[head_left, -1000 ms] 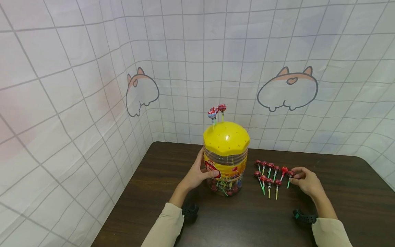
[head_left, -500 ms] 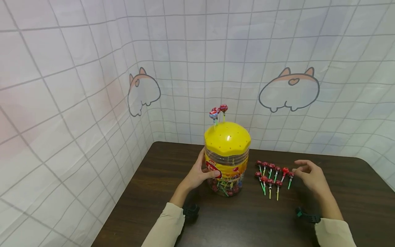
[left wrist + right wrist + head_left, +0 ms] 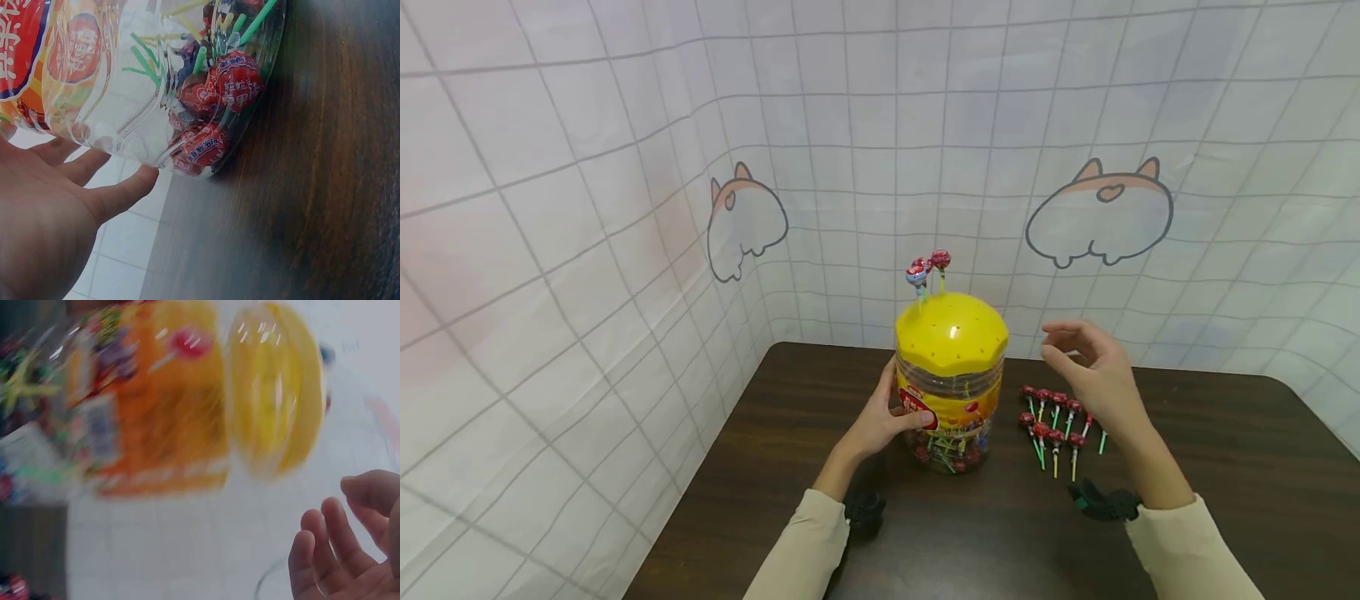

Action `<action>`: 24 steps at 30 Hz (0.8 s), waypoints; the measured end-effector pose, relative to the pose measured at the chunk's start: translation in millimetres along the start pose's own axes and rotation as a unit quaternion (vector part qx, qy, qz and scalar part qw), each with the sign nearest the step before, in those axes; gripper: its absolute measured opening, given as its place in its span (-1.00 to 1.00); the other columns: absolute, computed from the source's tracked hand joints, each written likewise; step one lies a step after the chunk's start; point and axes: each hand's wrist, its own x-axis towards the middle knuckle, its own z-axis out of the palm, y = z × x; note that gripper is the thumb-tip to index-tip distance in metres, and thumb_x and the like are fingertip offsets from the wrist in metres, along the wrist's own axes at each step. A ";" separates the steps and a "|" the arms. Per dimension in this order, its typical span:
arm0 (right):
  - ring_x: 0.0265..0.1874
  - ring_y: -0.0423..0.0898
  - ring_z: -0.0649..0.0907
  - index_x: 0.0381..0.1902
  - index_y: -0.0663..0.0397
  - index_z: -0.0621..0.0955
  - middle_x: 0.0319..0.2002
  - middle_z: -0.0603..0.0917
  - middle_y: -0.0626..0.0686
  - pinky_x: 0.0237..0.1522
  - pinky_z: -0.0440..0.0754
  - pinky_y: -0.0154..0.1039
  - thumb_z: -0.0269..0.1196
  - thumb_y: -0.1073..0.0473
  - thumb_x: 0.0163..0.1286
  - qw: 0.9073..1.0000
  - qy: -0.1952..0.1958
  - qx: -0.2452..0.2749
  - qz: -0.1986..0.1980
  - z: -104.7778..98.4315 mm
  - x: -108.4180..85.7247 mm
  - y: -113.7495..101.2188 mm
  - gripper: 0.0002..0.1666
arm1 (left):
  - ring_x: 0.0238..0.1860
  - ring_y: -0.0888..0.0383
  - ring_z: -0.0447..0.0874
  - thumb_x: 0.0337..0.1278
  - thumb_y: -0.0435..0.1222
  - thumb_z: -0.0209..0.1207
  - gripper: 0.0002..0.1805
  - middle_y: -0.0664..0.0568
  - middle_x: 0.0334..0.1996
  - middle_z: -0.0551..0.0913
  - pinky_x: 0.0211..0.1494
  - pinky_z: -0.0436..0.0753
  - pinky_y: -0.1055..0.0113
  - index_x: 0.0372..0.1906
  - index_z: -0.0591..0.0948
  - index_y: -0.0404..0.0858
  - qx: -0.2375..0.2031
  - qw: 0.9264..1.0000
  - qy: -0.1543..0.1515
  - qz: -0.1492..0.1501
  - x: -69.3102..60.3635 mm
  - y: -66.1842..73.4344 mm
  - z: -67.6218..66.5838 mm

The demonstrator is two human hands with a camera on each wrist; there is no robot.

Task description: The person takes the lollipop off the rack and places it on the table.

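A clear plastic lollipop jar with a yellow holed lid stands upright on the dark table. My left hand holds its left side, thumb across the front of the label; the left wrist view shows the fingers against the clear wall. Lollipops fill the jar's bottom. Three lollipops stick up from the lid's back left. Raised right of the lid, my right hand has loosely bent fingers and holds nothing; in the right wrist view its fingers are apart from the jar.
Two rows of red lollipops lie on the table right of the jar, partly hidden by the right hand and forearm. Behind and left hangs a white gridded cloth, close to the table's back edge.
My right hand has left the lollipop at the right end of the back row, first drawing back right, then rising leftward toward the lid. The left hand and jar stay put.
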 end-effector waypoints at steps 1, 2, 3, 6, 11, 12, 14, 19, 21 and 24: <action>-0.11 -0.31 0.64 0.20 0.05 0.59 -0.10 0.66 -0.14 -0.06 0.58 -0.55 0.26 0.08 0.53 1.000 -0.010 -0.002 -0.006 4.7 7.4 -9.0 -0.64 | 0.45 -0.01 0.33 0.10 0.18 0.41 0.14 0.10 0.52 0.22 0.43 0.49 -0.16 0.60 -0.14 0.44 -0.001 1.000 0.000 0.001 0.0 0.1 -0.3; -0.10 -0.28 0.64 0.20 0.05 0.59 -0.08 0.67 -0.08 -0.07 0.60 -0.53 0.25 0.07 0.53 1.000 -0.019 0.000 -0.015 9.1 15.5 -17.2 -0.63 | 0.45 -0.01 0.33 0.11 0.17 0.41 0.14 0.10 0.53 0.21 0.43 0.49 -0.16 0.60 -0.14 0.43 -0.002 1.000 -0.001 0.001 0.1 0.3 -0.5; -0.08 -0.25 0.63 0.21 0.05 0.58 -0.06 0.66 -0.03 -0.06 0.60 -0.51 0.25 0.07 0.53 0.999 -0.028 0.001 -0.024 13.3 24.4 -25.2 -0.63 | 0.45 -0.01 0.33 0.11 0.17 0.41 0.14 0.10 0.53 0.21 0.43 0.49 -0.16 0.60 -0.14 0.43 -0.003 1.000 -0.003 0.002 0.1 0.5 -0.7; -0.04 -0.17 0.63 0.22 0.03 0.57 0.00 0.67 0.08 -0.03 0.61 -0.44 0.26 0.06 0.52 0.998 -0.050 -0.003 -0.034 26.1 52.6 -46.2 -0.61 | 0.45 -0.02 0.33 0.11 0.17 0.41 0.15 0.09 0.54 0.21 0.43 0.48 -0.18 0.60 -0.14 0.42 -0.006 1.000 -0.004 0.005 0.1 1.7 -1.4; 0.04 0.01 0.64 0.28 0.02 0.54 0.11 0.67 0.15 0.11 0.63 -0.12 0.28 0.08 0.49 0.996 -0.085 0.003 -0.014 46.5 93.7 -63.5 -0.54 | 0.46 -0.04 0.32 0.10 0.18 0.41 0.15 0.06 0.54 0.21 0.43 0.47 -0.21 0.61 -0.14 0.39 -0.007 1.000 -0.001 0.008 -0.4 2.4 -2.4; 0.06 0.05 0.64 0.30 0.03 0.53 0.12 0.66 0.17 0.15 0.63 -0.04 0.27 0.10 0.49 0.996 -0.094 0.005 -0.007 50.2 99.7 -64.5 -0.53 | 0.46 -0.02 0.32 0.09 0.19 0.41 0.16 0.08 0.54 0.21 0.44 0.47 -0.20 0.61 -0.14 0.40 -0.006 1.000 -0.002 0.006 -0.6 2.3 -2.4; 0.09 0.12 0.65 0.32 0.04 0.51 0.14 0.66 0.20 0.20 0.62 0.10 0.27 0.15 0.48 0.994 -0.109 0.009 0.004 57.6 109.4 -64.4 -0.51 | 0.46 -0.01 0.31 0.09 0.19 0.41 0.15 0.11 0.54 0.20 0.44 0.47 -0.18 0.60 -0.14 0.42 -0.008 1.000 -0.003 0.003 -1.0 2.3 -2.0; 0.08 0.16 0.67 0.32 0.06 0.50 0.09 0.67 0.23 0.25 0.61 0.16 0.26 0.26 0.46 0.992 -0.124 0.002 0.009 72.3 121.3 -64.7 -0.50 | 0.45 0.01 0.33 0.12 0.16 0.41 0.12 0.12 0.53 0.22 0.43 0.49 -0.16 0.59 -0.13 0.45 -0.003 1.000 0.001 -0.005 -1.2 0.8 -0.9; 0.06 0.17 0.69 0.32 0.09 0.50 0.06 0.67 0.24 0.24 0.62 0.15 0.26 0.28 0.45 0.993 -0.121 -0.001 0.005 75.4 122.8 -65.6 -0.50 | 0.45 0.01 0.33 0.12 0.16 0.40 0.12 0.11 0.52 0.23 0.43 0.49 -0.16 0.59 -0.13 0.45 0.000 1.000 0.002 -0.006 -0.7 -0.2 -0.8; 0.02 0.19 0.70 0.31 0.12 0.50 0.03 0.68 0.26 0.19 0.65 0.13 0.25 0.31 0.44 0.994 -0.113 -0.004 -0.006 78.4 124.5 -66.2 -0.50 | 0.45 0.01 0.33 0.12 0.16 0.40 0.12 0.11 0.52 0.24 0.43 0.49 -0.16 0.59 -0.13 0.46 0.002 1.000 0.003 -0.005 -0.1 -0.4 -0.8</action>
